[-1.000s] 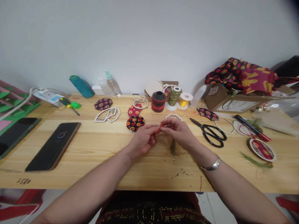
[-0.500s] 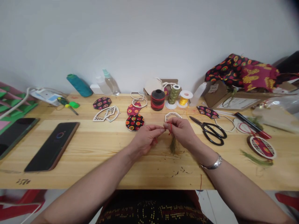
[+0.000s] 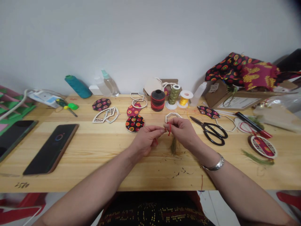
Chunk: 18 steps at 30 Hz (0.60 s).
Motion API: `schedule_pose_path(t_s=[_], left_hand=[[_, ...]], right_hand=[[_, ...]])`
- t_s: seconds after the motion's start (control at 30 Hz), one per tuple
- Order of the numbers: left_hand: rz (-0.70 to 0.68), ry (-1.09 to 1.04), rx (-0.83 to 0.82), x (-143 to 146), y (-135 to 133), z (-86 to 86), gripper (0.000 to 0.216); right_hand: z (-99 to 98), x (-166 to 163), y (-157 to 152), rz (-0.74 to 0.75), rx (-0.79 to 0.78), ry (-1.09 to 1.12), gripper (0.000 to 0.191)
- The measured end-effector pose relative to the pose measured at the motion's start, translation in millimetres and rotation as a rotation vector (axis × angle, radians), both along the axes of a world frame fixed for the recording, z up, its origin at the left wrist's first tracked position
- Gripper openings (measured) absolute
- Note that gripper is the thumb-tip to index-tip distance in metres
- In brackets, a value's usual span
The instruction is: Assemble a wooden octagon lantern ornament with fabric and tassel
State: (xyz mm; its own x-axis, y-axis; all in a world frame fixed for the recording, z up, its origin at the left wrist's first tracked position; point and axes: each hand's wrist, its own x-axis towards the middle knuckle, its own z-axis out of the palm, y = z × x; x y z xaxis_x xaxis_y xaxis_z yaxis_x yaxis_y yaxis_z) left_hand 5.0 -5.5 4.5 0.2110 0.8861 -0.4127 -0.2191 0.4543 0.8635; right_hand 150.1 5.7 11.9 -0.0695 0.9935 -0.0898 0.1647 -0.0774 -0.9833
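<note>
Over the middle of the wooden table, my left hand point(image 3: 148, 138) pinches red cord point(image 3: 169, 129) between thumb and finger. Close beside it on the right, my right hand point(image 3: 182, 131) is closed on the same cord. An olive-green tassel point(image 3: 173, 147) hangs down below my right hand; its top is hidden by the fingers. A pale lattice wooden frame point(image 3: 173, 117) lies just behind my right hand. Left of my left hand sits a round piece covered in black flowered fabric point(image 3: 134, 123). Black-handled scissors point(image 3: 213, 130) lie to the right of my right hand.
Spools of red-black thread point(image 3: 157, 101), olive thread point(image 3: 174, 95) and yellow thread point(image 3: 185, 99) stand at the back. A cardboard box point(image 3: 230, 97) with fabric is at right, near a finished oval ornament point(image 3: 262, 146). A phone point(image 3: 51, 149) lies at left, and a screwdriver point(image 3: 66, 106) behind it.
My hands stay close together on the red cord, with only small finger movements. A red loop shows a little more clearly between them. The whole view has shifted slightly.
</note>
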Motion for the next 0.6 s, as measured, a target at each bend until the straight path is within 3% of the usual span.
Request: schedule_pose_path(t_s=[0.27, 0.6], left_hand=[[0.025, -0.091, -0.023, -2.3, 2.3, -3.5, 0.028], [0.011, -0.013, -0.01, -0.9, 1.2, -4.8, 0.024]], right_hand=[[2.1, 2.1, -0.3, 0.082, -0.056, 0.019, 0.014], [-8.6, 3.2, 4.3, 0.102, 0.055, -0.11, 0.011]])
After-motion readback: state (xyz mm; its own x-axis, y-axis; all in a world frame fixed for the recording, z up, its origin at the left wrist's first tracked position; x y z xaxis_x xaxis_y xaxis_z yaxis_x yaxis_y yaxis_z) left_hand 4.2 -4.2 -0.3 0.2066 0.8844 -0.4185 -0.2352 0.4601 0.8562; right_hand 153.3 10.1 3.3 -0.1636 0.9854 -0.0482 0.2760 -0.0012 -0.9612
